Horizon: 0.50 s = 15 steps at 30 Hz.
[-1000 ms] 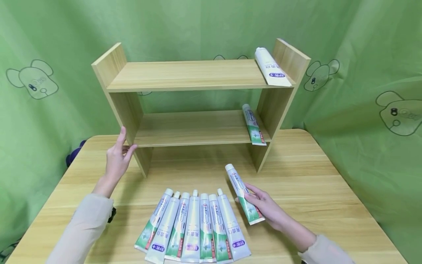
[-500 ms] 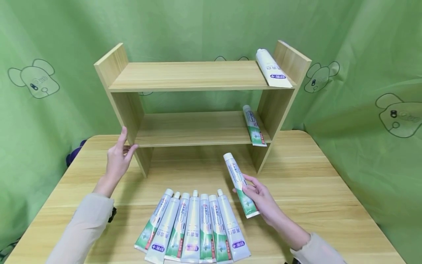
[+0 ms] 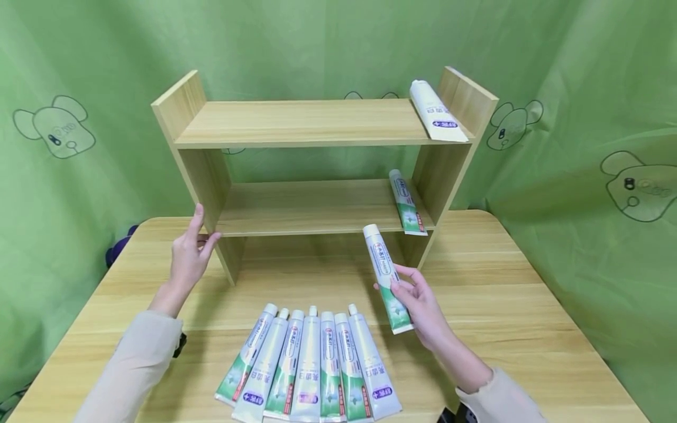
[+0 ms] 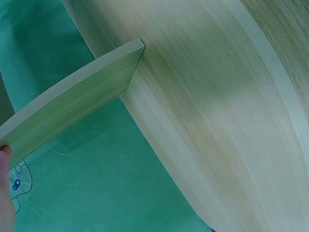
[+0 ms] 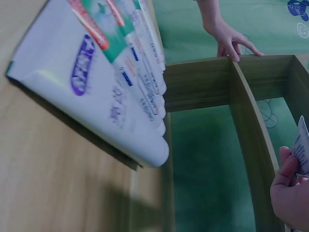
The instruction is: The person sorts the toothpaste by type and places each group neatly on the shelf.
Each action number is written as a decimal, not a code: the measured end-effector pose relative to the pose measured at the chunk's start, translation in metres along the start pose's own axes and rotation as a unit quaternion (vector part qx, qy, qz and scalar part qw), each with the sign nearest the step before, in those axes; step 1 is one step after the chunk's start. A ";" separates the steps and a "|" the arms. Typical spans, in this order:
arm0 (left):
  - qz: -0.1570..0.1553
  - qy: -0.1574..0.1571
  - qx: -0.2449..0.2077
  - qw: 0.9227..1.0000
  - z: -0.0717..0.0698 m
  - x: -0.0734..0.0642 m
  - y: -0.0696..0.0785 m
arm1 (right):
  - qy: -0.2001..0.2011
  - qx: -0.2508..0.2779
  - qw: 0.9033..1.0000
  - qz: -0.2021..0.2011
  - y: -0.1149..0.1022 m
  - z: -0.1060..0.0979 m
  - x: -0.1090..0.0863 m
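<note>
My right hand [image 3: 425,308] holds a white and green toothpaste tube [image 3: 379,255] by its lower half, thumb on its front, the white cap pointing up and away. In the head view this tube overlaps the front of the lower compartment. On the left, my left hand [image 3: 186,258] touches the shelf's side panel [image 3: 203,188], its thumb at the front edge beside the middle board and its index finger pointing up. Nearer me, several toothpaste tubes [image 3: 313,358] lie fanned in a row, some white and green, others white with purple labels.
The wooden shelf [image 3: 307,120] stands at the back of the table [image 3: 502,294]. One white tube [image 3: 436,111] lies at the right end of its top board, and a green and white tube [image 3: 407,202] at the right of the middle board. Green curtain [image 3: 296,41] hangs behind.
My right hand has lifted the toothpaste tube up and away from me toward the shelf. The left hand keeps its place on the side panel.
</note>
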State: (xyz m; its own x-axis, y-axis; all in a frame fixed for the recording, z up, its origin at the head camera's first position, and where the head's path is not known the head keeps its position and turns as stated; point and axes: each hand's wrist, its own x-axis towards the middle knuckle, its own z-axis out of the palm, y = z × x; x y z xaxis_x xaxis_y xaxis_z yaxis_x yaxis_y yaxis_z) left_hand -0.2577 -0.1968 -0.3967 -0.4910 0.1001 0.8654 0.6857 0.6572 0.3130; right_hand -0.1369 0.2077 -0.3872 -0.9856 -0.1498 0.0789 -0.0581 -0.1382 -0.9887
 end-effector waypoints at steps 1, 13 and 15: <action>0.001 0.001 0.001 1.000 0.000 0.000 0.000 | 0.004 0.002 1.000 -0.004 -0.001 0.000 0.001; 0.002 0.009 -0.002 1.000 0.000 0.000 0.000 | 0.060 0.003 0.998 -0.007 -0.012 0.003 0.013; 0.003 0.006 -0.002 1.000 0.000 0.000 0.000 | 0.068 0.009 0.998 -0.007 -0.012 0.004 0.015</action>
State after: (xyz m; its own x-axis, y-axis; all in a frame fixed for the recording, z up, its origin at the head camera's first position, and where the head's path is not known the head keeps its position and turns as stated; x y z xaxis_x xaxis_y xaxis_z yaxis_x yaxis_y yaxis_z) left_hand -0.2576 -0.1964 -0.3964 -0.4806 0.0941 0.8719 0.6902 0.6539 0.3099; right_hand -0.1507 0.2030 -0.3733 -0.9972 -0.0146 0.0736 -0.0704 -0.1569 -0.9851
